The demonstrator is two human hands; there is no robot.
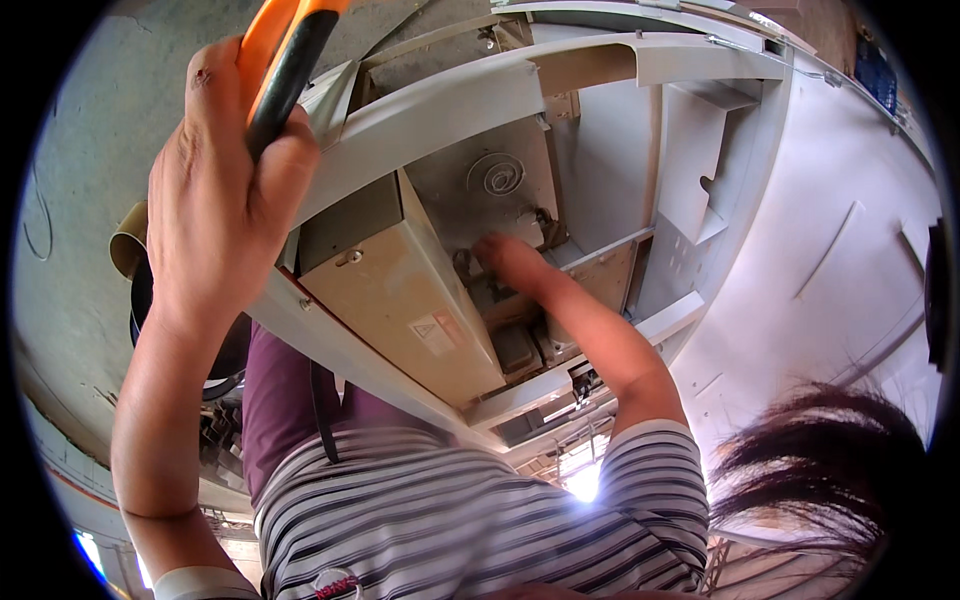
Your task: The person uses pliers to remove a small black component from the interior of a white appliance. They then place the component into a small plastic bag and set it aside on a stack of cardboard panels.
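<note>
My left hand [215, 190] is raised at the upper left, closed around an orange-and-black handled tool [285, 80]. Its working end is cut off by the top of the picture, so its kind does not show. My right hand [508, 262] reaches down into an open grey metal cabinet [430, 115]. The fingers there are blurred and partly hidden among small dark fittings [490, 290], beside a beige metal box [400, 300] with a warning label. Whether they hold anything is unclear. Just beyond that hand, a spiral shape [500, 175] shows on the cabinet's inner panel.
A large white panel [800, 230] stands to the right of the cabinet. At the left, a brownish ring-shaped piece [127, 242] sits beside a dark round object [143, 300] on the grey floor [80, 190]. Strands of dark hair [810, 470] hang at the lower right.
</note>
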